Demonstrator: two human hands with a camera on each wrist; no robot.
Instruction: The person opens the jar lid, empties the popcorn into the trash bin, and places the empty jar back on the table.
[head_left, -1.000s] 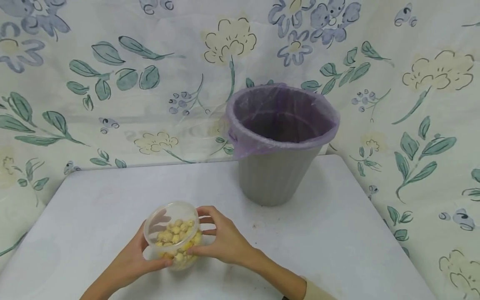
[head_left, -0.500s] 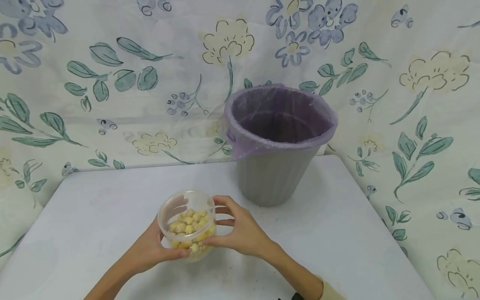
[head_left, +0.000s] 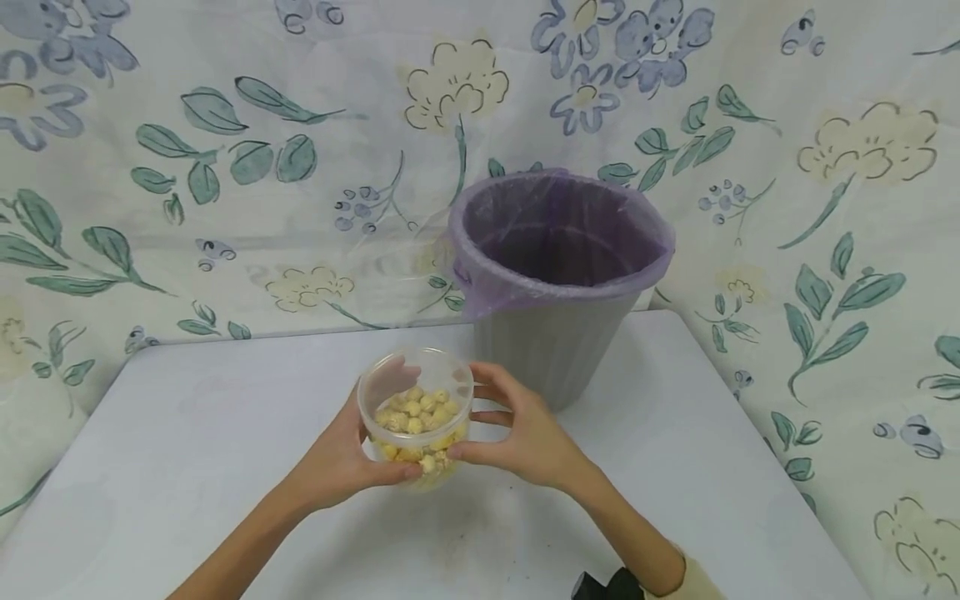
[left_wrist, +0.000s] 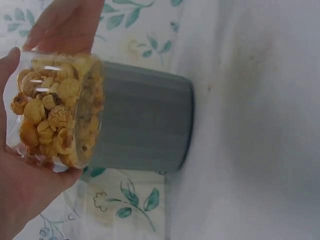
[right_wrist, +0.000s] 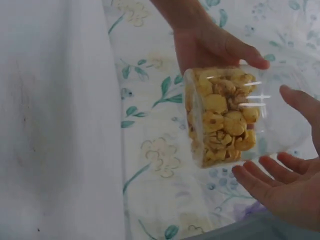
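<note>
A clear round plastic jar (head_left: 414, 442), without a lid, is about half full of pale yellow popcorn (head_left: 417, 411). My left hand (head_left: 339, 464) grips its left side, thumb across the front. On the other side my right hand (head_left: 534, 440) holds it between thumb and fingers. In the left wrist view the jar's popcorn-filled lower end is raised above the white tabletop. Through its wall in the right wrist view, the popcorn (right_wrist: 225, 117) fills the bottom part and the section near the mouth is bare.
Just behind the jar and to its right stands a grey bin (head_left: 543, 354), lined with a purple bag (head_left: 558, 290) folded over its rim. Small dark specks dot the white table (head_left: 225, 433). A floral cloth (head_left: 375, 167) hangs behind the table.
Both hands have carried the jar right and away from me, upward in the head view, closer to the bin. Their hold looks the same, and the popcorn stays inside.
</note>
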